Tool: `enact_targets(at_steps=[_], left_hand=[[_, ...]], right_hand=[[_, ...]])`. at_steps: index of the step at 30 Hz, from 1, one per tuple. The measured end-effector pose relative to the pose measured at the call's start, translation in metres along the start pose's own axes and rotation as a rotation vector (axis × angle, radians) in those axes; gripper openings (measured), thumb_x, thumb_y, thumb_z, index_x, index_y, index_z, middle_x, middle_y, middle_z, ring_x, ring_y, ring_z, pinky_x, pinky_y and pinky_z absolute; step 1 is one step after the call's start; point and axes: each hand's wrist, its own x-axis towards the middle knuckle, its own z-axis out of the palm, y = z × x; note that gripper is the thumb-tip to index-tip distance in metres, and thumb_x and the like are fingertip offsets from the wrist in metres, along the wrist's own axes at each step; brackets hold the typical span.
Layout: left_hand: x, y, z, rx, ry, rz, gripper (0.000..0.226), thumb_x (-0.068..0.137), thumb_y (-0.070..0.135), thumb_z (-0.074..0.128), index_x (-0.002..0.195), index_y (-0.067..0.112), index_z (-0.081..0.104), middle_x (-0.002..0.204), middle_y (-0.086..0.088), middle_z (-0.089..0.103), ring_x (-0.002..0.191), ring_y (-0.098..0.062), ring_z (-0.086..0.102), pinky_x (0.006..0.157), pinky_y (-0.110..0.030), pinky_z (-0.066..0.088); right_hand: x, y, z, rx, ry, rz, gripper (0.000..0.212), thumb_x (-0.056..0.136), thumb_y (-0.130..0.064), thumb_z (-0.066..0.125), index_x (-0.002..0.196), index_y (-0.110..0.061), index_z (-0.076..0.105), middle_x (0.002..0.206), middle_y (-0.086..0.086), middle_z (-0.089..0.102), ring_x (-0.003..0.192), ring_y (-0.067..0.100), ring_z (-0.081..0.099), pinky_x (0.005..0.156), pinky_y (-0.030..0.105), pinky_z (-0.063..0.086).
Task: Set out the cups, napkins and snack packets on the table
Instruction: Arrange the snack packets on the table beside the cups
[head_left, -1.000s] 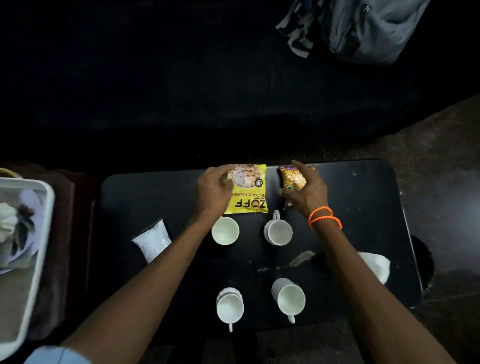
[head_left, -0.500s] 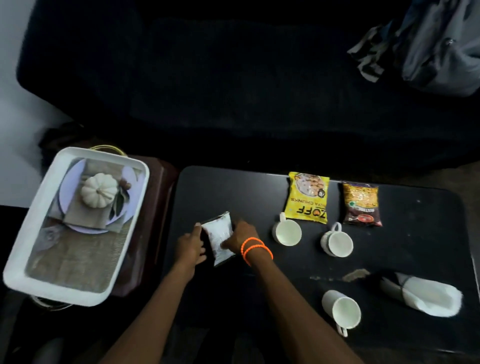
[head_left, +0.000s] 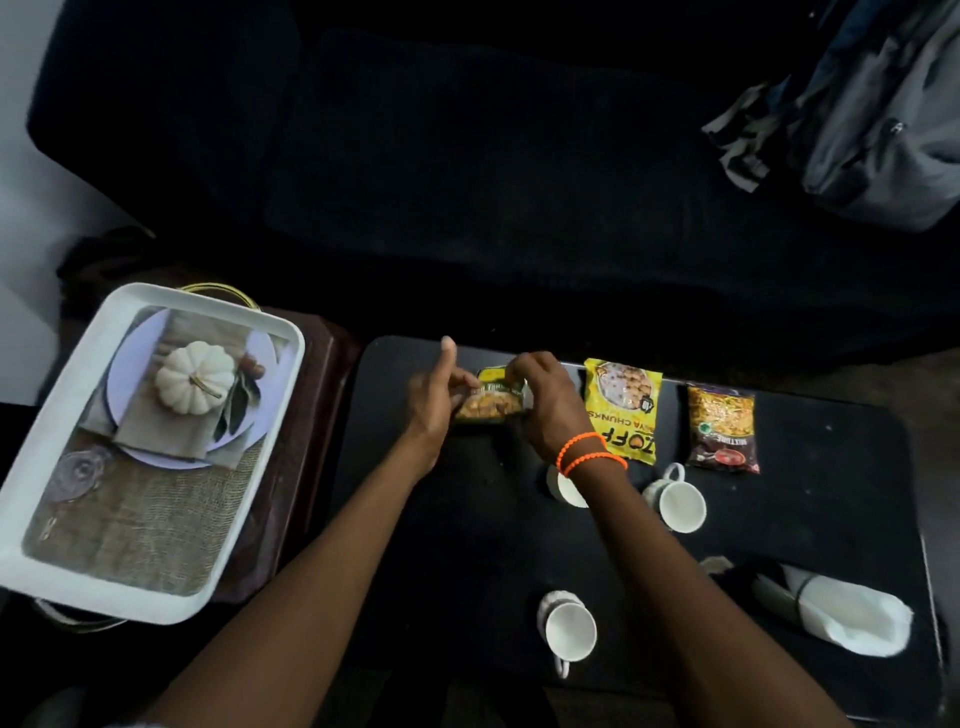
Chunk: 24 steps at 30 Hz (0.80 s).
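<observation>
Left hand (head_left: 434, 400) and right hand (head_left: 545, 402) pinch small green-and-orange snack packet (head_left: 491, 408) from either side, at surface (head_left: 467, 519) far edge, left of yellow soya-chunks packet (head_left: 622, 410). Step: placing third packet in row. Next: lay flat, release, align.

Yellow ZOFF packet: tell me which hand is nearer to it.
Right. The right hand sits just left of the yellow ZOFF packet, nearly touching; the left hand is farther left, beyond the small packet both hold.
</observation>
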Motion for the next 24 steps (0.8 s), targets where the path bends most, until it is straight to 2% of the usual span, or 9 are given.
enact_targets(at_steps=[3,5,6,7,10,11,14,18,24], left_hand=[[0.01,-0.027,-0.005,0.358,0.031,0.069,0.051,0.097,0.055,0.06,0.066,0.017,0.074,0.083,0.001,0.072,0.08,-0.012,0.065,0.077,-0.033,0.049],[0.016,-0.043,-0.01,0.467,0.04,0.057,0.032,0.091,0.051,0.07,0.086,0.019,0.075,0.098,-0.003,0.074,0.09,-0.019,0.069,0.081,-0.036,0.054],[0.018,-0.047,-0.009,0.479,0.033,0.038,0.035,0.086,0.049,0.076,0.103,0.019,0.073,0.111,-0.004,0.071,0.1,-0.021,0.069,0.087,-0.039,0.058],[0.02,-0.048,-0.007,0.486,0.011,0.019,0.047,0.083,0.047,0.08,0.119,0.019,0.068,0.122,-0.005,0.067,0.107,-0.022,0.066,0.092,-0.042,0.058],[0.026,-0.047,0.005,0.592,-0.095,0.081,0.072,0.081,0.034,0.085,0.145,0.024,0.053,0.129,-0.005,0.059,0.109,-0.022,0.064,0.093,-0.042,0.059],[0.028,-0.046,0.01,0.631,-0.123,0.131,0.074,0.081,0.026,0.085,0.147,0.024,0.051,0.129,-0.006,0.059,0.105,-0.021,0.065,0.091,-0.039,0.059],[0.038,-0.037,0.024,0.659,-0.153,0.192,0.075,0.082,0.011,0.082,0.15,0.021,0.051,0.131,-0.011,0.064,0.1,-0.02,0.07,0.091,-0.032,0.059],[0.046,-0.03,0.039,0.693,-0.178,0.172,0.077,0.086,0.008,0.08,0.154,0.02,0.045,0.135,-0.011,0.066,0.103,-0.022,0.073,0.094,-0.033,0.058],[0.044,-0.033,0.041,0.651,-0.132,0.16,0.079,0.083,0.002,0.08,0.153,0.02,0.047,0.13,-0.012,0.068,0.101,-0.022,0.073,0.086,-0.026,0.055]], right_hand=[[-0.001,0.016,-0.002,-0.059,-0.033,0.146,0.035,0.072,0.02,0.061,0.096,-0.005,0.065,0.107,0.012,0.063,0.095,0.028,0.061,0.071,0.026,0.042],[0.0,0.024,0.005,-0.024,0.003,0.26,0.031,0.079,0.017,0.06,0.097,-0.006,0.068,0.1,0.011,0.067,0.093,0.03,0.066,0.068,0.021,0.04],[0.002,0.026,0.009,-0.012,0.022,0.279,0.028,0.082,0.012,0.062,0.102,-0.006,0.069,0.102,0.013,0.069,0.094,0.03,0.067,0.068,0.017,0.038],[0.004,0.027,0.014,-0.009,0.024,0.284,0.03,0.084,0.007,0.064,0.11,-0.007,0.069,0.11,0.016,0.068,0.098,0.032,0.066,0.071,0.017,0.038],[0.012,0.028,0.03,-0.044,-0.086,0.262,0.049,0.086,-0.002,0.07,0.134,-0.011,0.061,0.134,0.021,0.055,0.116,0.037,0.06,0.093,0.033,0.05],[0.014,0.029,0.034,-0.064,-0.104,0.258,0.052,0.087,-0.004,0.072,0.137,-0.012,0.06,0.136,0.02,0.053,0.118,0.038,0.059,0.097,0.037,0.051],[0.021,0.034,0.04,-0.104,-0.048,0.269,0.055,0.086,-0.004,0.074,0.138,-0.015,0.06,0.136,0.019,0.052,0.117,0.038,0.061,0.097,0.041,0.053],[0.028,0.041,0.036,-0.139,-0.002,0.274,0.053,0.087,-0.003,0.074,0.136,-0.017,0.06,0.137,0.018,0.052,0.121,0.037,0.057,0.097,0.046,0.053],[0.025,0.044,0.035,-0.1,-0.008,0.245,0.052,0.086,-0.003,0.075,0.135,-0.015,0.062,0.141,0.019,0.052,0.124,0.035,0.057,0.099,0.039,0.052]])
